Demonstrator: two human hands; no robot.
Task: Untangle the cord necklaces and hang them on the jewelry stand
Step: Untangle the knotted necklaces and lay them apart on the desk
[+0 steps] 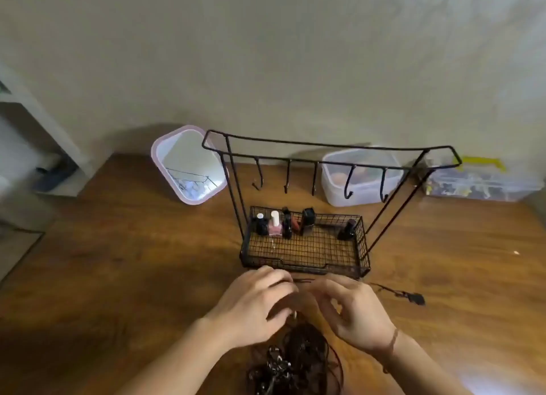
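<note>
Working just in front of the jewelry stand (325, 170), both hands sit close together over the wooden surface (118, 261). The left hand (254, 303) has its fingers curled, and a thin dark cord (304, 281) runs between its fingertips and those of the right hand (354, 315); motion blur keeps me from telling whether either grip is truly pinching that cord or only brushing it. One strand trails right along the surface to a dark pendant (416, 298), lying apart from the rest. The main tangle of cord necklaces (295, 362) lies heaped between the wrists, nearest the camera. All five hooks (348, 185) on the stand hang bare.

The likeliest trouble, as I judge it, is pulling the stretched cord before its loops are freed from the heap: that would tighten knots instead of opening them. A lifted strand could also drag the whole tangle along, or catch on the wire basket (304, 252) holding the nail polish bottles (274, 224) and tip them. The stand looks light, so a snagged cord might shift it too.
</note>
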